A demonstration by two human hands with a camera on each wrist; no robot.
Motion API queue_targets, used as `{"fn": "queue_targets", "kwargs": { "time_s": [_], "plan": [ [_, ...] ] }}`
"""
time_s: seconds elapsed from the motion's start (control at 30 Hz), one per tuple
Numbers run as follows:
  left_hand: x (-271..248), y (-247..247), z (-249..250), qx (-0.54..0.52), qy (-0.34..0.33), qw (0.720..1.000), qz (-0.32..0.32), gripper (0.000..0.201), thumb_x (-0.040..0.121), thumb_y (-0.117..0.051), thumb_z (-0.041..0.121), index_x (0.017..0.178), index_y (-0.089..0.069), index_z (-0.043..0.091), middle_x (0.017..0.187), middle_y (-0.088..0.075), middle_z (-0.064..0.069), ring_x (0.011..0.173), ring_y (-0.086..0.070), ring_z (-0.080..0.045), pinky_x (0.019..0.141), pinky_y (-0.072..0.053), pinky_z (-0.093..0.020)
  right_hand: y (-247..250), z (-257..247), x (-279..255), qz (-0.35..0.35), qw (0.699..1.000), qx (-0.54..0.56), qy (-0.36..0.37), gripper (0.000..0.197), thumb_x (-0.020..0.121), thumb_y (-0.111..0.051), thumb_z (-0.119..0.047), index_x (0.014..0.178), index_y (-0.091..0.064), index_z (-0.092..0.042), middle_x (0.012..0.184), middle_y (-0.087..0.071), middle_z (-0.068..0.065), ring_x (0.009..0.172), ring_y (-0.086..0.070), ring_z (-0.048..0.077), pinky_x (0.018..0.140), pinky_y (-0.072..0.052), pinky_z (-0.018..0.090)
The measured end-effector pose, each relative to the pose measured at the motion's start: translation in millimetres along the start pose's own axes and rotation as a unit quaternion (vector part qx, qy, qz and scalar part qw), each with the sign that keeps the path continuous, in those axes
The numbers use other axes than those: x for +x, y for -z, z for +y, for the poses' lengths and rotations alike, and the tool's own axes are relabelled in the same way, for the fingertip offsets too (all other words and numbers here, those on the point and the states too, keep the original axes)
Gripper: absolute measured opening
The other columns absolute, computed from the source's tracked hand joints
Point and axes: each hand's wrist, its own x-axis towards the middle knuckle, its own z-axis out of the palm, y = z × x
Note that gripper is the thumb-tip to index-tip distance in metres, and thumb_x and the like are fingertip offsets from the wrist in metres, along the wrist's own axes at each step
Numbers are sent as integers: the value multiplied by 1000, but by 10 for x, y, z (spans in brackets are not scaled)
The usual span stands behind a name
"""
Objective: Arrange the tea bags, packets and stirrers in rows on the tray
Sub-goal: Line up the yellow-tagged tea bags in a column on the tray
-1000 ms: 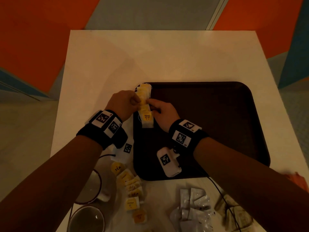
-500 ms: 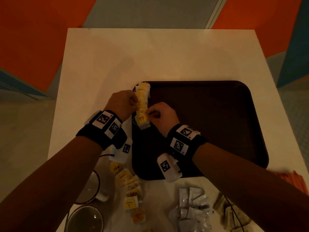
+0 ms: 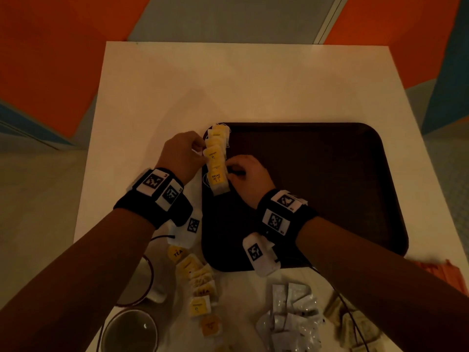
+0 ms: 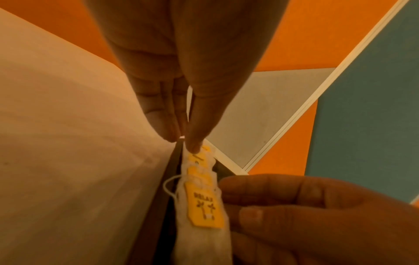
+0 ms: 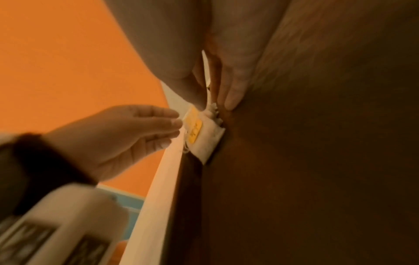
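Observation:
A row of tea bags [image 3: 215, 153] with yellow tags lies along the left edge of the dark brown tray [image 3: 317, 186]. My left hand [image 3: 200, 148] rests straight fingers against the row's left side; the left wrist view shows its fingertips [image 4: 192, 147] on a far tag. My right hand [image 3: 229, 171] sits curled at the row's right side. It pinches the edge of the nearest tea bag [image 5: 204, 139], tagged RELAX [image 4: 204, 206], between thumb and fingers. The remaining surface of the tray is bare.
On the white table [image 3: 253, 85] near me lie a loose heap of tea bags [image 3: 198, 283], white packets [image 3: 291, 308], brownish packets [image 3: 355, 323] and orange stirrers [image 3: 436, 270]. A glass [image 3: 129, 329] and a cup [image 3: 142, 280] stand at the front left.
My right hand has nudged the nearest tea bag a little to the left, into line with the row. My left hand has stayed against the row's left side.

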Motion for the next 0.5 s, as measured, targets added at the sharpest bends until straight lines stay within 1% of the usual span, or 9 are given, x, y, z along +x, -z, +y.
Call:
{"fn": "queue_targets", "kwargs": {
  "time_s": [0.07,0.13,0.23,0.33,0.4,0.5],
  "plan": [
    [-2,0,7,-20,4,1000,0,20,76,-70,9,94,-62,9,102,-63,-8,80,-60,-17,73,-45,-28,6,-38,13,-26,1000,7,-13,32,88,-53,-6,119,-58,-9,128,-52,10,114,-55,23,99,-44,29],
    [2,-18,12,-15,4,1000,-12,17,79,-68,9,95,-63,11,103,-65,-6,79,-59,-14,72,-42,-24,16,-71,3,-48,998,8,-31,35,89,-51,-7,124,-55,-10,129,-53,11,116,-54,24,96,-42,26],
    [21,-44,11,-7,8,1000,-11,14,81,-66,10,95,-65,12,105,-66,-5,82,-61,-14,74,-41,-23,46,-84,-37,-68,997,0,-45,35,90,-49,-8,124,-55,-12,130,-54,7,115,-54,22,90,-39,21],
    [43,-69,26,0,2,1000,-3,11,81,-67,10,92,-65,11,105,-65,-5,79,-59,-14,75,-42,-23,88,-108,-31,-44,998,8,-55,36,91,-45,-4,124,-55,-12,132,-52,7,117,-53,22,91,-39,22],
    [67,-76,38,9,-6,1000,-6,10,80,-68,11,89,-64,10,104,-64,-6,82,-61,-18,76,-44,-25,104,-142,20,-37,997,27,-56,41,89,-43,1,127,-51,-11,135,-50,9,119,-51,23,94,-39,24],
    [105,-71,30,26,-10,1000,-10,13,77,-71,12,87,-62,10,104,-61,-10,87,-62,-25,77,-46,-30,109,-178,86,-69,994,47,-64,45,88,-42,2,131,-48,-12,136,-50,9,122,-50,22,97,-39,28]
  ]
}}
